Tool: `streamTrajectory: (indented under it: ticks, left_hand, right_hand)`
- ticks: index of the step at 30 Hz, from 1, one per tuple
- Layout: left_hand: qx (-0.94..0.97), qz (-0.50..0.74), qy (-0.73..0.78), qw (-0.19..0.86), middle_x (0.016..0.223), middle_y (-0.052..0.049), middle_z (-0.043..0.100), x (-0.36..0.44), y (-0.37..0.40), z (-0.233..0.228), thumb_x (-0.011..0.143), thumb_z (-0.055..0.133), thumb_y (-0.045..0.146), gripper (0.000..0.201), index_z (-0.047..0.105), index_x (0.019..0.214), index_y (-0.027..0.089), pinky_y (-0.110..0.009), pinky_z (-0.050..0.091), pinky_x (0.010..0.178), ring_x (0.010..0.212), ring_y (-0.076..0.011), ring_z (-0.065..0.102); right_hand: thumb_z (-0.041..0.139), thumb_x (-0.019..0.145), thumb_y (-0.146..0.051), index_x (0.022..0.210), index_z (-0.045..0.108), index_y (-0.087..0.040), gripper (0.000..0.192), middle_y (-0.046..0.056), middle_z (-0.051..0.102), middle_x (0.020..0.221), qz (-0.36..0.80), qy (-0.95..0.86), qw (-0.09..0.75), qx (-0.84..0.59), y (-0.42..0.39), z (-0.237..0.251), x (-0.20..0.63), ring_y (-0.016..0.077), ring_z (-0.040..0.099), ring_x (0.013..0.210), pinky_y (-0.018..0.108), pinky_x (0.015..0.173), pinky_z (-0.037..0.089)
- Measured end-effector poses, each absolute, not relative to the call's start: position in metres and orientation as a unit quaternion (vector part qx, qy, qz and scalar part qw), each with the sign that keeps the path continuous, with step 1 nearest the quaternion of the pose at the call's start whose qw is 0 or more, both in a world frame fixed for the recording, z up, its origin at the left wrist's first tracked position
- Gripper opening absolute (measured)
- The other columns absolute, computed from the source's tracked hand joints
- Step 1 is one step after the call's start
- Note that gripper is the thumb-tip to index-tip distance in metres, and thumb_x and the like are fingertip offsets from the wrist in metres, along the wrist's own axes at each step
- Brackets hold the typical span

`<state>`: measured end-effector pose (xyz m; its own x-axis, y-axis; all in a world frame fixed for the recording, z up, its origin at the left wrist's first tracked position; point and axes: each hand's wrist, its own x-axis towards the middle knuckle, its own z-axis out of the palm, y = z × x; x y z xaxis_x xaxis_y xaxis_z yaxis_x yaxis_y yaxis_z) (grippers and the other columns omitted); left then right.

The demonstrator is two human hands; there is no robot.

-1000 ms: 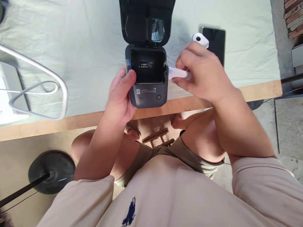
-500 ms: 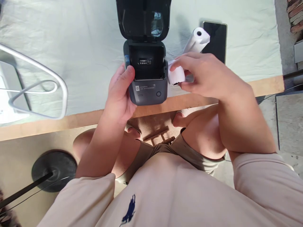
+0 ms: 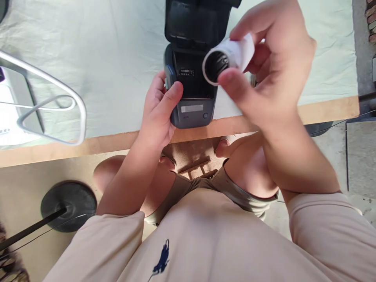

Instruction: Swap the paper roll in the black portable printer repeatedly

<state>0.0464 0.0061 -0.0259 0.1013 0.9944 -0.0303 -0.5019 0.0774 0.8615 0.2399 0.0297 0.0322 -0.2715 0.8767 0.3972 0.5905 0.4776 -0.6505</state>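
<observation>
A dark label printer point(image 3: 192, 117) is held by its left side in my left hand point(image 3: 160, 113), thumb along the rim of the bay. Its black lid point(image 3: 196, 23) is swung up and the bay shows a small printed label inside. My right hand point(image 3: 279, 66) pinches a white paper roll point(image 3: 237, 53) between thumb and fingers, above the right side of the printer. The roll's open end, dark inside, faces me, and a loose flap of paper sticks out at its right. My right hand covers the place where the longer roll and the phone lay.
A pale cloth point(image 3: 111, 70) covers the table, with a wooden front edge point(image 3: 111, 145). At left a white looped bar point(image 3: 63, 88) rises before a white device point(image 3: 11, 105). On the floor at lower left sits a round black base point(image 3: 79, 203) with a pole.
My right hand has picked up the short paper roll from beside the printer and raised it over the bay, end turned toward me. The printer appears slightly further right in view and tilted.
</observation>
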Motion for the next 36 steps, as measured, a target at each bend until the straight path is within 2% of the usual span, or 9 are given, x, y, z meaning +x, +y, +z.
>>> streamTrajectory:
  ticks: [2,5,9,13,17,23,30,32,36]
  left_hand:
    - [0.365,0.572,0.338,0.653,0.114,-0.002,0.075,0.046,0.005,-0.027,0.087,0.085,0.046,0.030,0.071,0.111,0.033,-0.042,0.061,0.105,0.139,-0.0322,0.059]
    - [0.366,0.576,0.342,0.646,0.110,-0.002,0.074,0.046,0.000,-0.027,0.093,0.078,0.042,0.025,0.068,0.112,0.031,-0.040,0.061,0.103,0.135,-0.0298,0.061]
    - [0.352,0.580,0.358,0.641,0.108,-0.003,0.070,0.046,-0.005,-0.025,0.096,0.072,0.040,0.026,0.063,0.115,0.025,-0.036,0.062,0.091,0.120,-0.0272,0.069]
    - [0.338,0.584,0.345,0.653,0.106,-0.003,0.068,0.045,-0.006,-0.023,0.097,0.071,0.035,0.023,0.064,0.115,0.023,-0.031,0.060,0.087,0.114,-0.0243,0.071]
    - [0.343,0.580,0.344,0.654,0.105,-0.004,0.068,0.045,-0.003,-0.022,0.097,0.073,0.035,0.023,0.066,0.114,0.023,-0.030,0.060,0.089,0.118,-0.0249,0.070]
    - [0.341,0.572,0.341,0.664,0.104,-0.004,0.068,0.045,-0.002,-0.023,0.097,0.071,0.035,0.024,0.065,0.118,0.023,-0.029,0.062,0.078,0.109,-0.0248,0.073]
    - [0.326,0.576,0.328,0.674,0.098,-0.003,0.068,0.044,-0.002,-0.025,0.097,0.071,0.034,0.024,0.064,0.118,0.023,-0.027,0.062,0.068,0.093,-0.0211,0.075]
    - [0.318,0.575,0.333,0.676,0.098,-0.003,0.070,0.045,-0.001,-0.024,0.096,0.071,0.034,0.025,0.063,0.117,0.022,-0.030,0.064,0.073,0.098,-0.0235,0.076]
    - [0.310,0.581,0.351,0.666,0.104,-0.005,0.072,0.046,0.000,-0.024,0.092,0.076,0.040,0.030,0.063,0.114,0.024,-0.037,0.064,0.093,0.124,-0.0310,0.071]
  right_hand:
    - [0.059,0.092,-0.064,0.109,0.070,-0.017,0.051,0.009,0.071,0.110,0.096,-0.790,0.376,-0.475,0.027,0.035,0.224,0.0205,0.068,0.091,0.033,0.074,0.050]
    - [0.066,0.090,-0.067,0.120,0.072,-0.019,0.058,0.010,0.072,0.113,0.022,-0.790,0.276,-0.546,0.028,0.034,0.207,0.0231,0.069,0.088,0.035,0.070,0.049]
    - [0.068,0.090,-0.064,0.129,0.069,-0.028,0.053,0.009,0.072,0.126,0.017,-0.793,0.189,-0.579,0.029,0.035,0.203,0.0287,0.072,0.096,0.039,0.073,0.050]
    - [0.066,0.091,-0.036,0.137,0.064,-0.032,0.046,0.008,0.071,0.131,0.052,-0.828,0.144,-0.539,0.028,0.042,0.212,0.0279,0.072,0.098,0.041,0.083,0.054]
    - [0.057,0.083,-0.014,0.137,0.064,-0.031,0.056,0.007,0.070,0.131,0.043,-0.837,0.135,-0.529,0.027,0.046,0.216,0.0265,0.071,0.092,0.042,0.080,0.056]
    - [0.057,0.089,-0.019,0.122,0.067,-0.039,0.040,0.006,0.068,0.128,0.016,-0.836,0.149,-0.528,0.027,0.045,0.216,0.0298,0.067,0.113,0.036,0.065,0.050]
    - [0.059,0.088,-0.023,0.119,0.069,-0.032,0.034,0.006,0.067,0.121,0.033,-0.845,0.200,-0.494,0.029,0.040,0.225,0.0261,0.067,0.099,0.036,0.067,0.049]
    - [0.061,0.085,-0.024,0.117,0.069,-0.030,0.033,0.007,0.067,0.116,0.022,-0.835,0.207,-0.510,0.027,0.040,0.225,0.0262,0.065,0.095,0.037,0.068,0.050]
    - [0.063,0.084,-0.029,0.116,0.067,-0.028,0.033,0.007,0.067,0.111,0.005,-0.818,0.216,-0.534,0.024,0.038,0.221,0.0259,0.065,0.091,0.037,0.071,0.051]
